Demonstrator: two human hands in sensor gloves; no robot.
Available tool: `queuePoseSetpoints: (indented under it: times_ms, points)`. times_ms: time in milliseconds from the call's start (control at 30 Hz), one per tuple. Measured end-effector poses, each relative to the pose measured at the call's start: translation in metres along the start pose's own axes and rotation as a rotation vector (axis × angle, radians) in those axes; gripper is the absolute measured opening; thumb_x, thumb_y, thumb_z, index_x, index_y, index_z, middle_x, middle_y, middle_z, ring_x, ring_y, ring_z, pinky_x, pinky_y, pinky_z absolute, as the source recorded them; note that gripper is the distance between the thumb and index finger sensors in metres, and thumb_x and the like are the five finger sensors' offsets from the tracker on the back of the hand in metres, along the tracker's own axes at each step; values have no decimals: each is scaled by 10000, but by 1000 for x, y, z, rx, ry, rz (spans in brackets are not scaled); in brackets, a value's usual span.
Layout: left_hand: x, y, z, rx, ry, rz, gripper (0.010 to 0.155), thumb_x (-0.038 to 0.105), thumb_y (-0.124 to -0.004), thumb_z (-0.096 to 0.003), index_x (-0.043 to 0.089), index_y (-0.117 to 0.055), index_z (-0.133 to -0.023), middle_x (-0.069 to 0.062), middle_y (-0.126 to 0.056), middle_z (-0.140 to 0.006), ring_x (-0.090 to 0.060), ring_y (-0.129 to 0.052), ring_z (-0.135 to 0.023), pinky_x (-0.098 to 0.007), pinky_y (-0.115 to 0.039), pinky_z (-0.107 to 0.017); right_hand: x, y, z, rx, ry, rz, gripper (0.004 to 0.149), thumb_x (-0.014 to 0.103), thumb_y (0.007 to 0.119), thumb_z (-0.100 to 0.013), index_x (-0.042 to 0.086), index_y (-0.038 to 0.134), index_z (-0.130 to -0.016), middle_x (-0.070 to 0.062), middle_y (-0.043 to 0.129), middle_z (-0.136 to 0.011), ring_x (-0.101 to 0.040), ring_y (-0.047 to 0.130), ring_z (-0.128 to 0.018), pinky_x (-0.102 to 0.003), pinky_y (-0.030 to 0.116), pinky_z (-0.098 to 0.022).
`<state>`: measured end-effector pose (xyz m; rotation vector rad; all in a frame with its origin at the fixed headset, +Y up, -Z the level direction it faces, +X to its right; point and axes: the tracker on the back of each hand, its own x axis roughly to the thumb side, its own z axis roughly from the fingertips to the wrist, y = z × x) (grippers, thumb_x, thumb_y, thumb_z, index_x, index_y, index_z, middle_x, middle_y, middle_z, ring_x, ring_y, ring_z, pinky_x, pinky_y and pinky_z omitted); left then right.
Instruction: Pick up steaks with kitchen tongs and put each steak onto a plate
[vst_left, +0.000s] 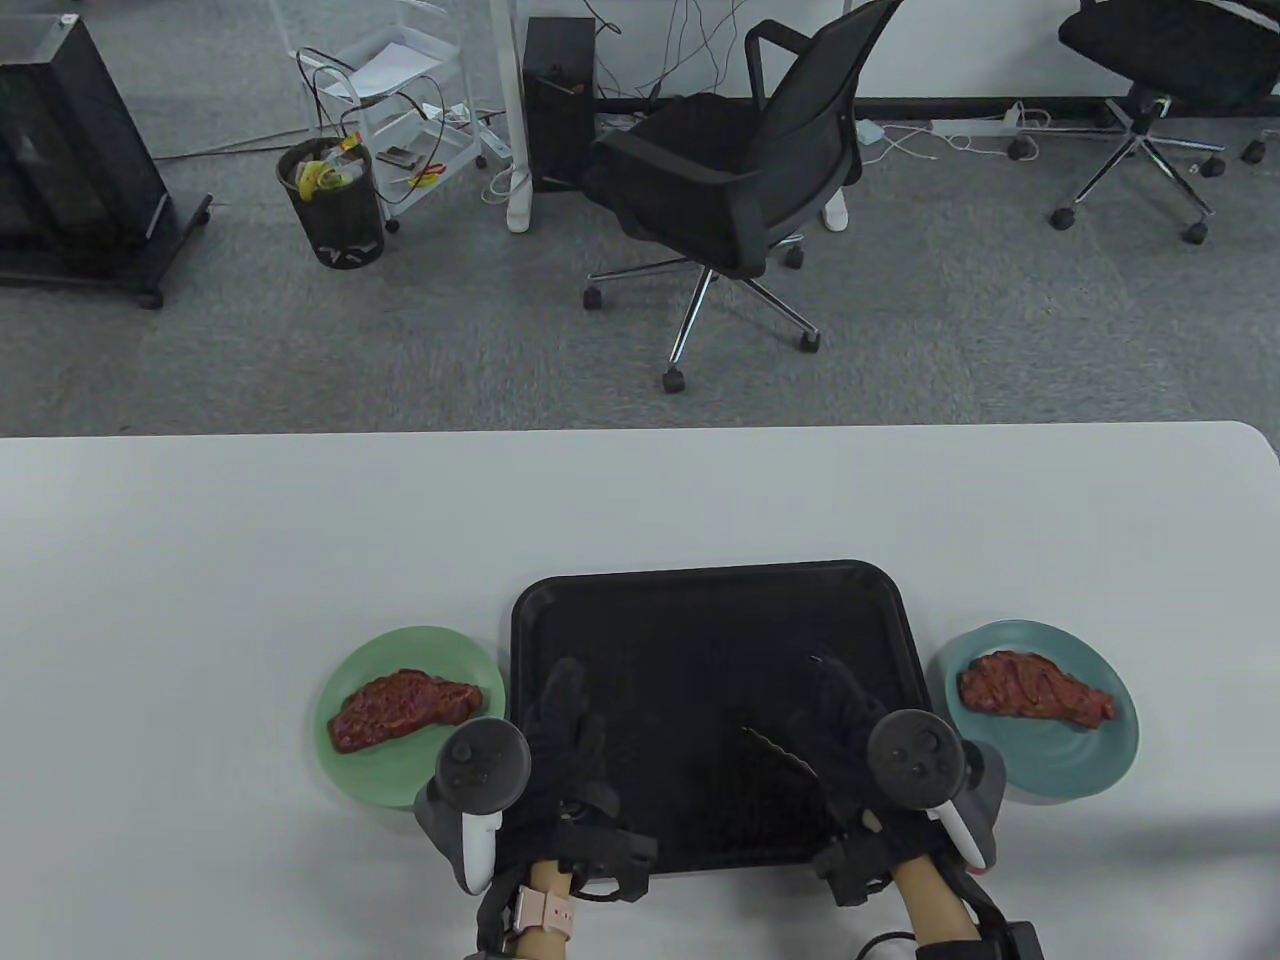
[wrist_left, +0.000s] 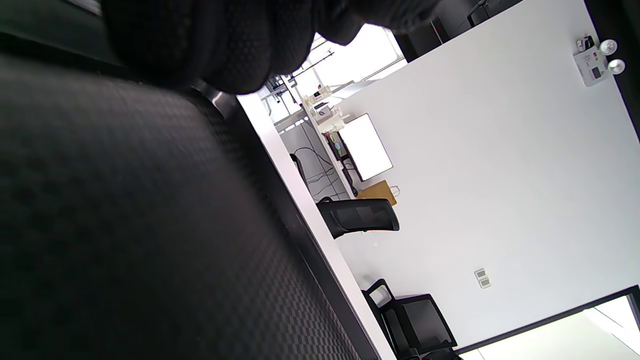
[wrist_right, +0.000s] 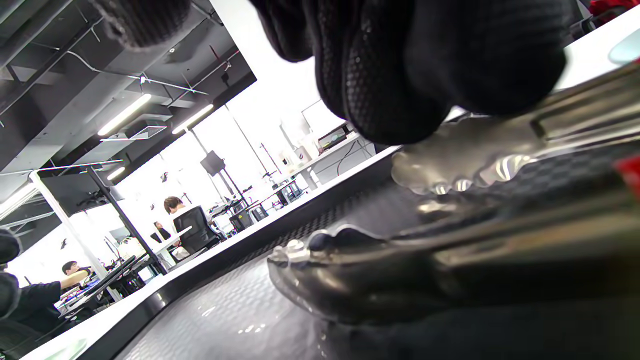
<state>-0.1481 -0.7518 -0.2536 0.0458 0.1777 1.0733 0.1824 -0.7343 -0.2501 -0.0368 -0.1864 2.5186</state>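
One red steak (vst_left: 405, 708) lies on the green plate (vst_left: 400, 645) left of the black tray (vst_left: 700, 620). A second steak (vst_left: 1035, 688) lies on the blue plate (vst_left: 1080, 760) to the tray's right. Metal tongs (vst_left: 775, 752) lie on the tray's textured floor, their scalloped jaws apart (wrist_right: 450, 165). My right hand (vst_left: 835, 715) hovers over the tongs' handles with fingers stretched forward; its fingertips (wrist_right: 400, 75) hang just above the upper arm. My left hand (vst_left: 565, 720) rests flat on the tray's left part, fingers (wrist_left: 225, 45) straight and holding nothing.
The white table (vst_left: 300, 520) stretches wide behind and to the left of the tray. A black office chair (vst_left: 740, 180) and a bin (vst_left: 335, 205) stand on the floor beyond the far edge.
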Motion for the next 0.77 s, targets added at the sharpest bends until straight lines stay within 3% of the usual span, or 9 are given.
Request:
queuePoseSetpoints:
  times_ms: [767]
  points:
    - [-6,-1,-4,-15,18,4,634,300,-674,-462,153,-529,-1061,-210,-682,-962,-427,-810,-692,-391,-821,-415,1,2,0,14,7,63,686,479,678,-453,83,573,-1004,-227,824,-837,-396,901,-556,-444,830,-322]
